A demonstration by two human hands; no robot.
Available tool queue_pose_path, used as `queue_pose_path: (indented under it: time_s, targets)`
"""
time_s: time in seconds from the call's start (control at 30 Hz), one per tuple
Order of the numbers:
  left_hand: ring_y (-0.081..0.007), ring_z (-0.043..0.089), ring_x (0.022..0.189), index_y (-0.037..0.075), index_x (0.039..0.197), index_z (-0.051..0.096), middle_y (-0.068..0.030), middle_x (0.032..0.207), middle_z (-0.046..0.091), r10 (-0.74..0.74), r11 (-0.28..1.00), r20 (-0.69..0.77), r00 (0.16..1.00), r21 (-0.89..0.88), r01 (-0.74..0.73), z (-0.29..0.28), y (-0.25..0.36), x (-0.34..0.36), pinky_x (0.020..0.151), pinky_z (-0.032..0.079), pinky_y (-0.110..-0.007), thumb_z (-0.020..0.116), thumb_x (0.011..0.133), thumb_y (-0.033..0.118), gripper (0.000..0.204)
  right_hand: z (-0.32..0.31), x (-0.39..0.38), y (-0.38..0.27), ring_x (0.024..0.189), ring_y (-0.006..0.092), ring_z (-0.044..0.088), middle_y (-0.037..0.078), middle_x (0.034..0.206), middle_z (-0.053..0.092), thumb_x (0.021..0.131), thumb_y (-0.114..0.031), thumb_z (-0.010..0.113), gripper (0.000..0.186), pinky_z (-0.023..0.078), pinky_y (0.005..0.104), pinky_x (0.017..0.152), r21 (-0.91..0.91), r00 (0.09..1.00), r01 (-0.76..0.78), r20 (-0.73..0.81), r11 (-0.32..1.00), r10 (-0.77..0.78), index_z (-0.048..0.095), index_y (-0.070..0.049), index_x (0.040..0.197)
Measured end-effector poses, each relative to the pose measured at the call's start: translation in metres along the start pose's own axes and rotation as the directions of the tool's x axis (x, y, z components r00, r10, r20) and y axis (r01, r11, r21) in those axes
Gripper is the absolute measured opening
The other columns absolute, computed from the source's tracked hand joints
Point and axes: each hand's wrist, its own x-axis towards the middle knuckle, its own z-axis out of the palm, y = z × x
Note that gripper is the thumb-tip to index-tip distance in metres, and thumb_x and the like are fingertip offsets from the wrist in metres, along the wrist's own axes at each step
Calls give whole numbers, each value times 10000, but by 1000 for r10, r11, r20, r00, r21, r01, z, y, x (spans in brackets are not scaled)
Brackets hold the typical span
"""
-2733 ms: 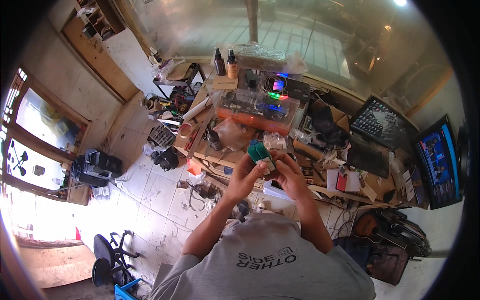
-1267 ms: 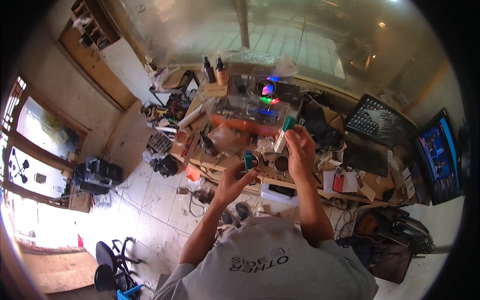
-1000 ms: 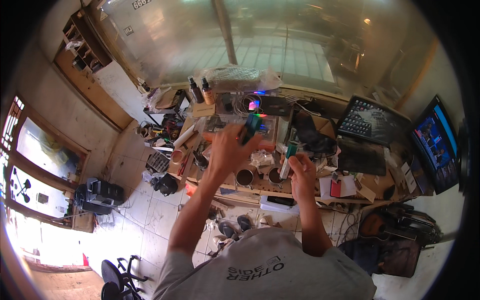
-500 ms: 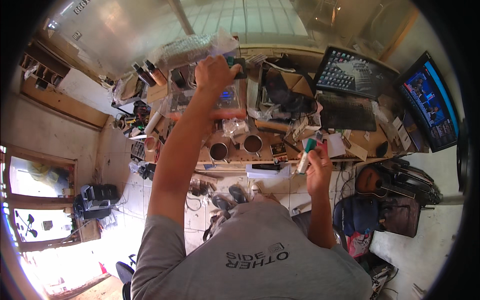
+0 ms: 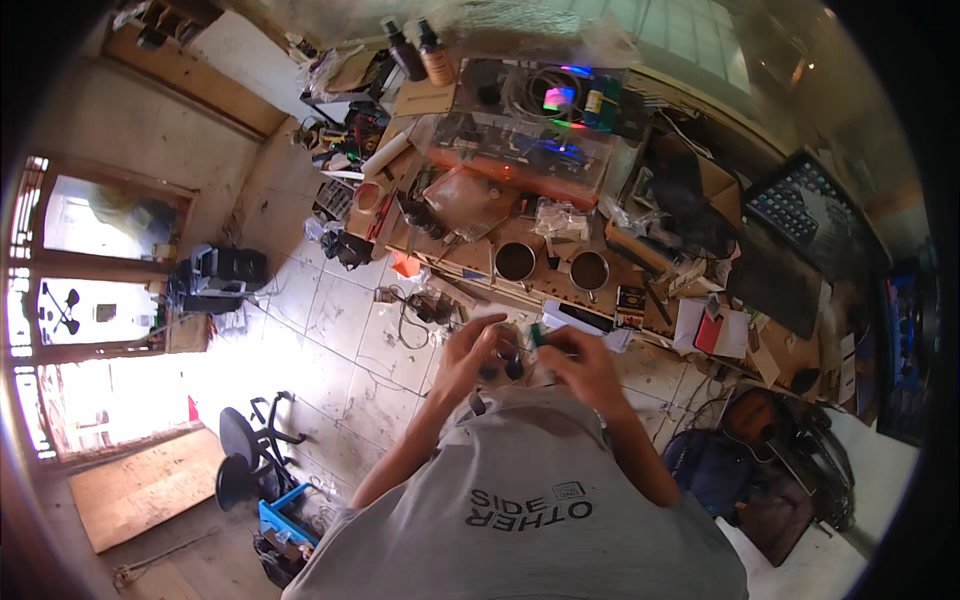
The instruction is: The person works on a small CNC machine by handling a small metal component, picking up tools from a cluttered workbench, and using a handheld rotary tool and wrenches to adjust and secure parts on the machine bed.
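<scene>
Both my hands are close together in front of my shirt, below the desk's front edge. My right hand [image 5: 583, 369] is closed on a small bottle with a green cap [image 5: 537, 335]; mostly its green part shows, and the fingers hide the rest. Facing it, my left hand [image 5: 466, 362] has its fingers bent, the thumb and fingertips drawn toward each other. Whatever is between those fingertips is too small to make out. Dark footwear [image 5: 513, 367] on the floor shows between the hands.
Two dark-filled mugs [image 5: 515, 262] [image 5: 589, 270] stand near the edge of the cluttered wooden desk. Behind them lies a clear case with an orange base [image 5: 520, 175], topped by a coiled cable [image 5: 545, 95]. A keyboard [image 5: 775, 290] and a monitor [image 5: 905, 350] are at the right.
My left hand has come back from the top of the case to beside my right hand. My right hand has moved inward with the green-capped bottle. The whole view has turned leftward.
</scene>
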Motion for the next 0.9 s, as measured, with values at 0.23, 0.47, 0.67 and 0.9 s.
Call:
queue_pose_path:
  time_s: [0.23,0.47,0.67,0.9]
  targets:
    - [-178,676,955,63,1230,565,-67,1170,657,-200,904,-214,956,-417,96,-61,-66,-31,782,614,-390,500,1055,312,311,85,69,61,757,164,680,84,930,693,972,-166,629,241,550,273,674,-418,881,420,401,806,-251,661,-9,1153]
    - [-121,640,724,61,1111,595,-30,854,637,-189,961,-551,813,-275,37,-159,-95,-83,689,561,-294,563,1025,346,299,88,149,149,861,229,665,97,1010,604,942,-428,673,479,577,390,744,453,841,-416,-138,789,523,566,-60,1230]
    - [-94,575,692,53,1088,618,2,804,577,-285,929,-643,711,-366,42,-195,-121,-132,647,527,-265,575,1019,341,299,102,191,181,870,196,633,69,987,643,961,-465,633,424,544,365,769,562,898,-246,-174,789,404,585,-105,1179]
    - [-104,583,649,55,1002,624,5,754,582,-366,886,-671,645,-462,22,-222,-149,-170,625,545,-285,582,1009,299,247,115,188,189,755,124,556,10,871,649,993,-437,586,331,467,310,680,595,933,-142,-186,791,307,641,-135,1114]
